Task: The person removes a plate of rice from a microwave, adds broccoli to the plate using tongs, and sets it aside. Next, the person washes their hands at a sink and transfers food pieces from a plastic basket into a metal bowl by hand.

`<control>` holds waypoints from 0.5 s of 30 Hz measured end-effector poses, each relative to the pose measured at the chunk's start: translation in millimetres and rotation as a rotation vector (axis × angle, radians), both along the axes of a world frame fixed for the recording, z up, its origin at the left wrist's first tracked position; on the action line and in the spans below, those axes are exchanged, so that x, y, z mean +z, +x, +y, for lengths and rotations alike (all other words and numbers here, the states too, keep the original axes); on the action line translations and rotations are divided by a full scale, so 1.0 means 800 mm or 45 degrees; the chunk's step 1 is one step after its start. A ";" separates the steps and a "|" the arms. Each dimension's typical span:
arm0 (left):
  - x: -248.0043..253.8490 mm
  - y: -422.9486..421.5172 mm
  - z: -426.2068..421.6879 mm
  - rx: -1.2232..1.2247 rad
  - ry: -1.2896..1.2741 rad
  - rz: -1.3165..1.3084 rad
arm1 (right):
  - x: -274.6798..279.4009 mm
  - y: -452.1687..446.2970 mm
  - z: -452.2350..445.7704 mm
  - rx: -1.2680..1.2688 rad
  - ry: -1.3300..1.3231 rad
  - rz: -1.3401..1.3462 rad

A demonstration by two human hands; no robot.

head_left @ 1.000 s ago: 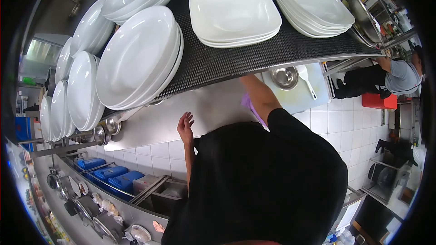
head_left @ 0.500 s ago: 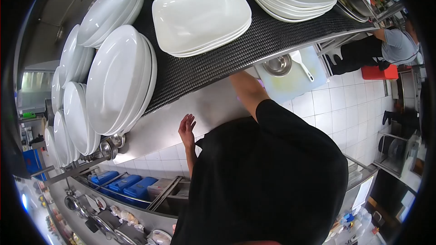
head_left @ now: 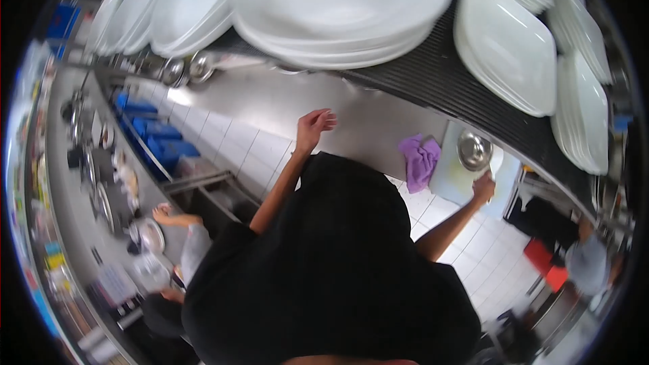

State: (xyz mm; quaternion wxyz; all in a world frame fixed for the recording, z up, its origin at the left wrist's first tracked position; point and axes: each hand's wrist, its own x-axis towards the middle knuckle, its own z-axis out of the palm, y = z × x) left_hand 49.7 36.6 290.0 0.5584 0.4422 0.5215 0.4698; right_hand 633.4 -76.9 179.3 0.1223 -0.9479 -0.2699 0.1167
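My right hand (head_left: 483, 188) is closed around the handle of a white spatula (head_left: 497, 160), whose blade lies beside a metal bowl (head_left: 474, 150). Both are on a pale cutting board (head_left: 446, 179) at the right end of the steel counter (head_left: 365, 118). A crumpled purple cloth (head_left: 420, 161) lies left of the board. Over the counter's front edge, my left hand (head_left: 316, 126) hovers with loosely bent fingers and nothing visible in it.
Stacked white plates (head_left: 338, 7) and square dishes (head_left: 507, 44) fill a shelf (head_left: 433, 74) above the counter. Small metal bowls (head_left: 201, 67) sit at its left. Blue bins (head_left: 162, 138) stand lower left. Co-workers are at left (head_left: 196, 253) and right (head_left: 587, 263).
The view has swung right. My right hand, hidden under the shelf before, now grips the spatula handle. The purple cloth has come into full view. My left hand's fingers are more bent.
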 end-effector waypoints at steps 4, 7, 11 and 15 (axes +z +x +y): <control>0.001 0.002 0.001 -0.039 -0.038 -0.061 | 0.028 -0.029 0.015 -0.268 0.488 1.214; 0.010 -0.005 0.000 0.007 -0.059 -0.124 | -0.021 -0.037 0.025 -0.324 0.933 1.325; 0.026 -0.028 -0.007 0.275 -0.098 -0.256 | -0.030 -0.041 0.010 -0.218 0.882 0.946; 0.019 -0.089 -0.025 0.649 -0.103 -0.420 | 0.078 -0.129 0.017 -0.090 0.731 1.058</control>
